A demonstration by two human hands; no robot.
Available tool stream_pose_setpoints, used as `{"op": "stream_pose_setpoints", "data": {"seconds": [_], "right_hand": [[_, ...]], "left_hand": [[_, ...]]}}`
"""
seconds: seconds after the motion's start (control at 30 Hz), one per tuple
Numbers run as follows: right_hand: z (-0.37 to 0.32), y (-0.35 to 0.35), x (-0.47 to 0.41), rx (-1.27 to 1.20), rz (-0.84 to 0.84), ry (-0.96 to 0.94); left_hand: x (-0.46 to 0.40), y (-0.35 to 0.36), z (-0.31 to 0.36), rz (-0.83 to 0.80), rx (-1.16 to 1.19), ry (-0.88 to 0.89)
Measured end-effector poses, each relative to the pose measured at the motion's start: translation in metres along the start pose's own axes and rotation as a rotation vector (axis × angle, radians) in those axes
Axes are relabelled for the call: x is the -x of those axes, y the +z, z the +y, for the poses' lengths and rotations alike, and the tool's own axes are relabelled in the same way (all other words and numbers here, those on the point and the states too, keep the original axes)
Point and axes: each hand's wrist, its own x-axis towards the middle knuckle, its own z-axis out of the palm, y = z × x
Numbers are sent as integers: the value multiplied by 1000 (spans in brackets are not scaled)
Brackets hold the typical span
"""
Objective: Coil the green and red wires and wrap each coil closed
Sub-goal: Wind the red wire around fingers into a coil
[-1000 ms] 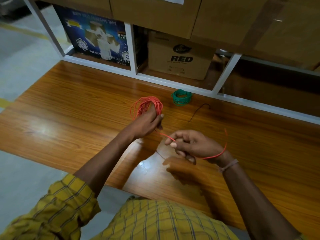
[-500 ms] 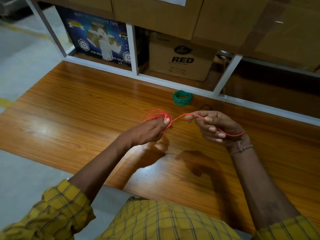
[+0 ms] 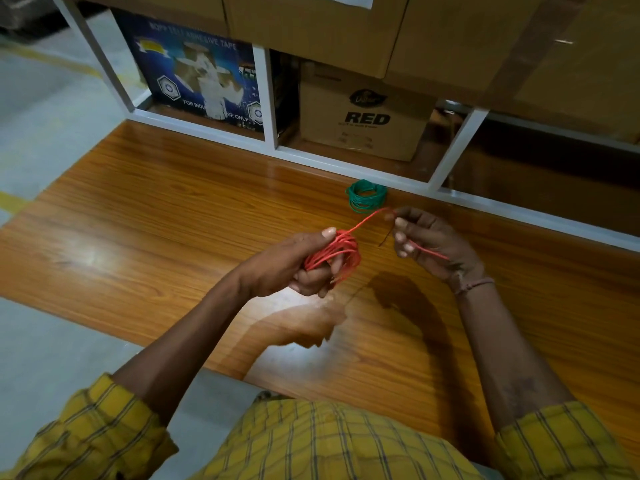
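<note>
My left hand (image 3: 298, 265) grips the bundled coil of thin red wire (image 3: 334, 254), fingers curled round the loops and thumb pressed on top, holding it above the glossy brown wood-grain tabletop (image 3: 166, 216). From under the thumb a single free strand of the same red wire runs up and to the right to my right hand (image 3: 424, 242), which pinches it between thumb and fingertips; the strand passes on across the palm and ends near the wrist. A thin cord bracelet (image 3: 474, 284) sits on that wrist. The coil of green wire (image 3: 366, 195) lies flat on the tabletop beyond both hands, near the far edge, just beside the white metal rack frame (image 3: 270, 98) and apart from the red coil. A short dark thread-like piece (image 3: 387, 237) shows between the hands; I cannot tell what it is. Behind the frame stand a brown cardboard box printed RED (image 3: 367, 112) and a blue printed box marked adhesive tape (image 3: 197, 71). Both forearms are bare, with yellow checked sleeves (image 3: 79, 438) pushed back.
</note>
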Motion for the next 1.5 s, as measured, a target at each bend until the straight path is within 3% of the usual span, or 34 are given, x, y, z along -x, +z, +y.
{"op": "stream_pose_setpoints", "data": {"seconds": [0.1, 0.17, 0.43, 0.6, 0.9, 1.03, 1.2, 1.33, 1.5], "right_hand": [[13, 16, 3, 327, 33, -29], [26, 33, 4, 417, 48, -22], [39, 80, 18, 411, 287, -87], [46, 104, 29, 426, 352, -43], [44, 133, 29, 447, 598, -68], [34, 140, 30, 744, 645, -330], [25, 128, 25, 1191, 668, -653], [18, 122, 24, 1121, 650, -763], [8, 123, 27, 933, 634, -721]], "left_hand": [[-2, 7, 7, -4, 210, 87], [-5, 9, 11, 59, 334, 138], [-26, 1, -8, 405, 583, 260], [-35, 0, -2, 558, 533, 294], [-43, 13, 4, 780, 168, 270], [-48, 17, -5, 820, 100, 249], [-54, 23, 2, 832, 266, 276], [-56, 22, 1, 769, 416, 228], [-51, 22, 5, 590, 662, 261]]}}
